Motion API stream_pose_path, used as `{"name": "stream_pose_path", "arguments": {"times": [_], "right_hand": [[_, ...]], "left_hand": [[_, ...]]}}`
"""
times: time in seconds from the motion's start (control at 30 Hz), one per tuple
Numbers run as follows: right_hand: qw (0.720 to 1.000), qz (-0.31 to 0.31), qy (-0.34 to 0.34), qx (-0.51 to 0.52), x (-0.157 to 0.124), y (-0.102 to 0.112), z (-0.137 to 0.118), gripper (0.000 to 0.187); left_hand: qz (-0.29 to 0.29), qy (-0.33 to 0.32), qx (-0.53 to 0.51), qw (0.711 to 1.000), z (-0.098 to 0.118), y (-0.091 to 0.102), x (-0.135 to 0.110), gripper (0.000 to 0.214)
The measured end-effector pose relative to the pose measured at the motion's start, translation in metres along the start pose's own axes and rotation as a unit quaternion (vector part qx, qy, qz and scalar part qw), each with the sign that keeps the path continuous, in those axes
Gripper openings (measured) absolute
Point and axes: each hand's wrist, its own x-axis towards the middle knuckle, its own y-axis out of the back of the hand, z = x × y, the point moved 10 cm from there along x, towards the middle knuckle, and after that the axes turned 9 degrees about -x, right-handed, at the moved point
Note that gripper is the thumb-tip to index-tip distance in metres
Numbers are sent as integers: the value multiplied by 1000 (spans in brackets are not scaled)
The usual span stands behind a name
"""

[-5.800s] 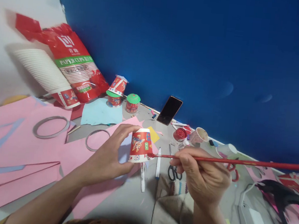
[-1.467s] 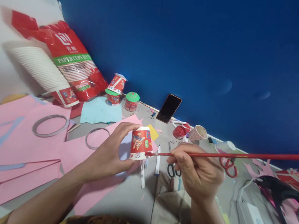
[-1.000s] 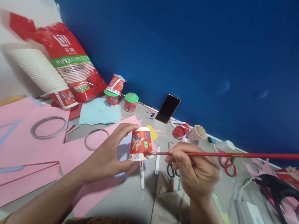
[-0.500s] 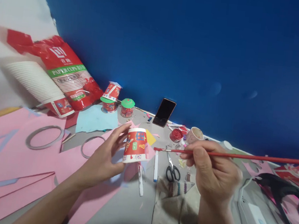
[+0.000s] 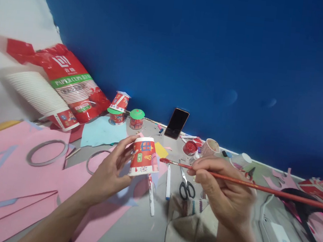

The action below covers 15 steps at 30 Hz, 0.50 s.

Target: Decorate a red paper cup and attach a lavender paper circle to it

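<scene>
Red printed paper cup (image 5: 144, 157), held upside down in the air above the pink paper (image 5: 28, 176), near the middle of the head view. My left hand (image 5: 110, 169) curls round the cup from its left, with the thumb and fingers pinching the thin wall. My right hand (image 5: 223, 189) is closed on a long red-handled brush (image 5: 280, 194), pinching the shaft between thumb and fingertips. The red-loaded tip sits just beside the cup's right flank, and as far as I can tell it is not quite touching.

Below the cup, two white markers (image 5: 150, 197) lie on the grey table (image 5: 139, 226), with black scissors (image 5: 187, 187) just to their right. A folded cloth (image 5: 190, 228) lies under my right wrist. An open pot of red paint (image 5: 190, 148) stands beyond the brush tip, and a dark phone (image 5: 177, 118) leans against the blue wall. At far left, a torn red bag spills a sleeve of white cups (image 5: 37, 90).

Risks, as I judge them:
- **Crushed cup:** the wall is soft, so too firm a pinch could dent it.
- **Stray paint:** the wet tip is close enough that a small tremor could mark the print in the wrong place.
- **Drips:** the loaded bristles hang over the markers and paper, so a drop could stain them.
- **Handle sweep:** the shaft runs far out to the right, so turning my wrist could swing it into the clutter there.
</scene>
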Motion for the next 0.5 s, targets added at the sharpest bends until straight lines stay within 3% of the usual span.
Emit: {"name": "stream_pose_path", "arguments": {"times": [0.5], "right_hand": [[995, -78, 30, 61, 1, -14, -4, 15]], "left_hand": [[24, -14, 8, 1000, 2, 3, -5, 95]]}}
